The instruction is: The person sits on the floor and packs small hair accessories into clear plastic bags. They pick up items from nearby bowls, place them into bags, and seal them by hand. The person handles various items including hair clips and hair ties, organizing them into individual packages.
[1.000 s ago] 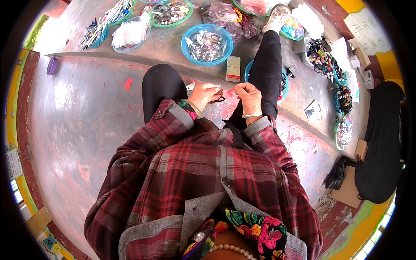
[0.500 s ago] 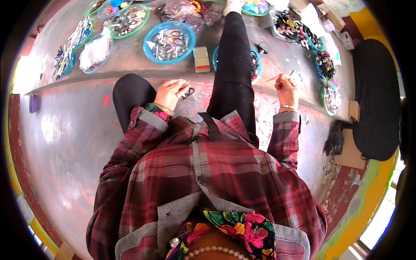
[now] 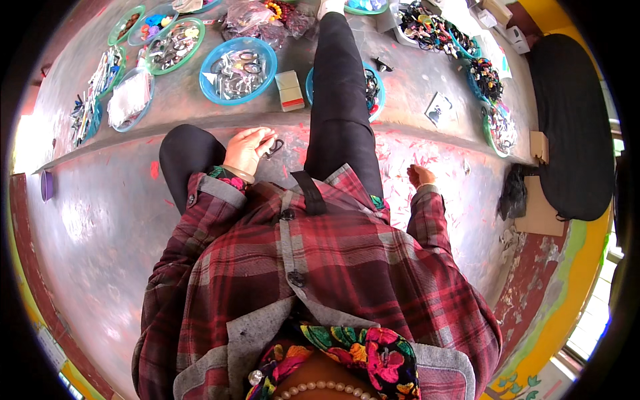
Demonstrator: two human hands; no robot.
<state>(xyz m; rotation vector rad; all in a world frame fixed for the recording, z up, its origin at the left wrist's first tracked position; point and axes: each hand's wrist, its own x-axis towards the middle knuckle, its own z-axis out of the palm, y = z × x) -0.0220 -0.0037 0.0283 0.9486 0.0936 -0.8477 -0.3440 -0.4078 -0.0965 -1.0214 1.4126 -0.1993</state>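
Observation:
My left hand is beside my bent left knee, with its thumb and fingers pressed together. Any small thing in that pinch is too small to make out. Right at its fingertips is a black looped item, perhaps scissor handles; whether the hand touches it I cannot tell. Low on the right, my right hand has its fingers curled, and what they hold, if anything, is hidden. Red scraps lie scattered on the floor beside that hand. Farther off, a white card with dark shapes lies on the raised ledge.
On the ledge stand a blue basket of metal pieces, a small cardboard box and a blue basket partly behind my outstretched leg. Several more baskets line the left and right. A black oblong cushion and cardboard are at far right.
My right hand has come back from near the white card toward my body, lower down. My left hand keeps its pinch by the black looped item. The whole view has shifted a little.

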